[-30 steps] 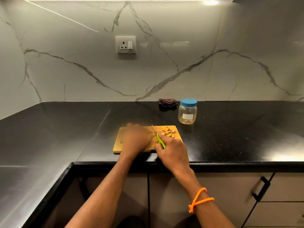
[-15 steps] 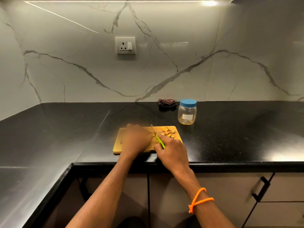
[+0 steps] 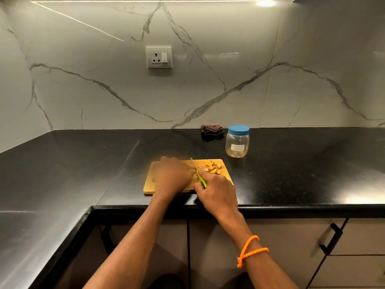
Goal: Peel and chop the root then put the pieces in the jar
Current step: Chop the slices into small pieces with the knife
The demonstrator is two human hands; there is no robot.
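Observation:
A wooden cutting board [image 3: 152,180] lies on the black counter near its front edge. Several orange-yellow chopped root pieces [image 3: 212,167] sit at the board's far right. My left hand [image 3: 173,176] lies curled over the middle of the board; whatever it holds down is hidden beneath it. My right hand [image 3: 216,190] grips a green-handled knife [image 3: 200,178], whose blade points away from me right beside the left fingers. A clear plastic jar [image 3: 237,143] with a blue lid on stands behind the board to the right.
A folded dark cloth [image 3: 211,130] lies against the marble wall, left of the jar. A wall socket [image 3: 159,57] is above. The counter [image 3: 302,167] turns an L corner at left. Cabinet fronts with a black handle [image 3: 331,238] are below.
Both hands stay at the same spot on the board. The knife blade shifts only slightly beside the left fingers.

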